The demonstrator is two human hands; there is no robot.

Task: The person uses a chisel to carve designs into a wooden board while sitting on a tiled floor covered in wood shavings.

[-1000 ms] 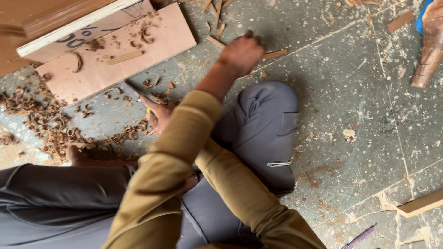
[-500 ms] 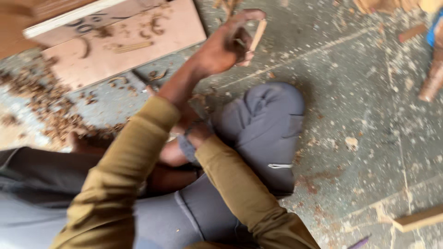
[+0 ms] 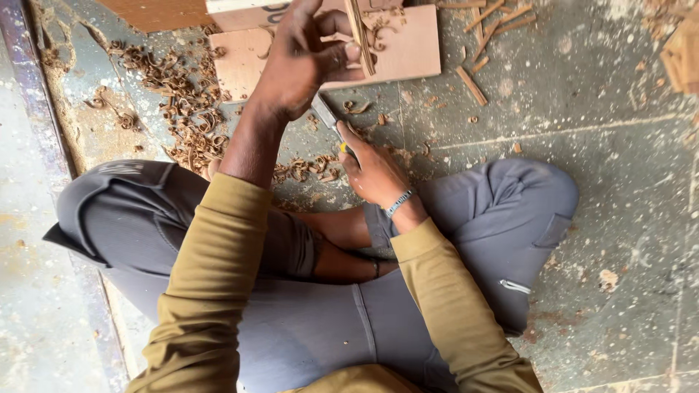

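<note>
Head view, the only one I have. Left hand [image 3: 298,62] is raised, fingers closed round a thin wooden stick [image 3: 358,36], which stands roughly upright and pokes out above the grip. Right hand [image 3: 375,171] sits lower, just below and to the right of the left grip, closed round the handle of a blade tool [image 3: 329,116]; a touch of yellow shows at the handle, and the grey metal runs up toward the left wrist.

My judgement on doing this step well: keep the stick pinched firmly near its lower part, hold the blade edge pointing away from the left fingers, and take thin cuts along the grain, not deep ones.

The stick is pale brown, narrow, flat-sided, straight; its lower end is hidden in the grip.

Behind the left grip lies a flat board [image 3: 408,51] on the floor [image 3: 619,182]. Curled shavings [image 3: 182,109] lie to the left of it, loose offcuts [image 3: 472,86] to the right.
</note>
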